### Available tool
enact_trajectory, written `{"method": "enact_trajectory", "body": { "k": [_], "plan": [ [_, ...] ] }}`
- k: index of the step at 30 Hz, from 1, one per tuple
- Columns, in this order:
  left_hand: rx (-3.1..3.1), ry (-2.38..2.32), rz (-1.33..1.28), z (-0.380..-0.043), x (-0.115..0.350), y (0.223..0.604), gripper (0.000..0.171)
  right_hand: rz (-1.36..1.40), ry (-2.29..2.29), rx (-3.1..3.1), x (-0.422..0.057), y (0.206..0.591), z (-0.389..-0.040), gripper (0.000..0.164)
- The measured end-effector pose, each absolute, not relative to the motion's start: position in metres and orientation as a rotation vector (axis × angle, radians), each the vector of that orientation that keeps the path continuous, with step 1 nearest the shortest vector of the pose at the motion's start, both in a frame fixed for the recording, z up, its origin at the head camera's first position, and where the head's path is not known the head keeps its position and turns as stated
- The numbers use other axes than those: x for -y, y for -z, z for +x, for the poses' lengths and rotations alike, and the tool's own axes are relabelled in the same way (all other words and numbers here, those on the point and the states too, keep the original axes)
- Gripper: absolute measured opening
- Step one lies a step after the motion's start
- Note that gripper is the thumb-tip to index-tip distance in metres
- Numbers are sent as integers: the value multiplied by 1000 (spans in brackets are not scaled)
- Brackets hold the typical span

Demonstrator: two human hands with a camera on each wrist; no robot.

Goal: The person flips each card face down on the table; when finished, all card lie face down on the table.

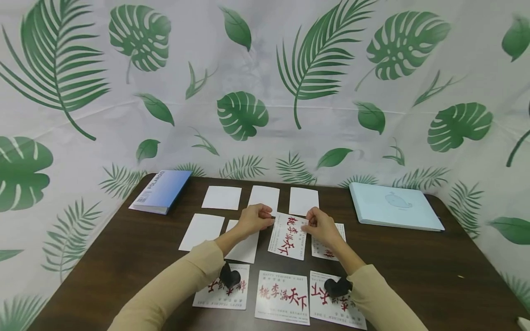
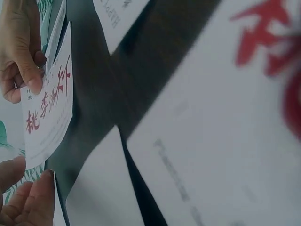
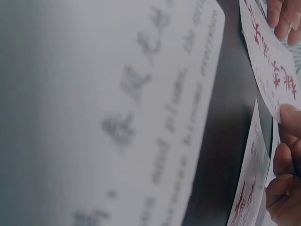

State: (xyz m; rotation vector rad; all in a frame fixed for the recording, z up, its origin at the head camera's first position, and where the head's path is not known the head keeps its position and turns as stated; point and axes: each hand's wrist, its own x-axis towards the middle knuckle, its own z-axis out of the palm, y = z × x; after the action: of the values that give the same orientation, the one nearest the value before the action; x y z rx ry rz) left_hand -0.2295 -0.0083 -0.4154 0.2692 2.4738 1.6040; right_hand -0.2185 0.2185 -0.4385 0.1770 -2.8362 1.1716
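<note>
A: Where's the piece in hand?

B: Middle of the head frame; white rectangular paper card with red brush characters (image 1: 288,236), tilted up over the dark brown surface (image 1: 393,276); whether its near edge touches down, can't tell.

A: The hands?

B: Right hand (image 1: 324,227) pinches the card's far right corner, thumb across the printed face; left hand (image 1: 253,220) is at the opposite side, thumb and fingers parted, no grip showing; contact there unclear.

A: Handling?

B: Light, I'd judge; stiff enough to hold its plane from one corner, though the edge seems to bow a little in the left wrist view; probably smooth-faced, so it could slide or swivel in a loose pinch; corners and folds the weak points.

A: Best hold?

B: Thumb and fingertip at the margins, clear of the red lettering; two opposite edges would steady it; a squeeze across the width would likely buckle it.

A: Neighbours?

B: Plain white rectangular card (image 1: 304,200) just beyond, upper middle; white printed card with red characters (image 1: 282,296) flat at lower middle; lying flat, such cards probably want a fingernail under an edge.
</note>
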Motion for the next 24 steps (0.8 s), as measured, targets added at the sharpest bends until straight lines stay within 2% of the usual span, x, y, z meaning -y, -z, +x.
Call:
{"method": "enact_trajectory", "body": {
  "k": [10, 19, 24],
  "plan": [
    [-2420, -1713, 244, -234, -3, 423, 16, 148, -1286, 2807, -217, 435, -215, 24],
    [-2337, -1736, 148, -234, -3, 419, 17, 39, -1351, 2719, -213, 438, -209, 27],
    [-2319, -1758, 112, -235, -1, 415, 18, 106, -1437, 2625, -191, 433, -192, 21]
  ]
}}
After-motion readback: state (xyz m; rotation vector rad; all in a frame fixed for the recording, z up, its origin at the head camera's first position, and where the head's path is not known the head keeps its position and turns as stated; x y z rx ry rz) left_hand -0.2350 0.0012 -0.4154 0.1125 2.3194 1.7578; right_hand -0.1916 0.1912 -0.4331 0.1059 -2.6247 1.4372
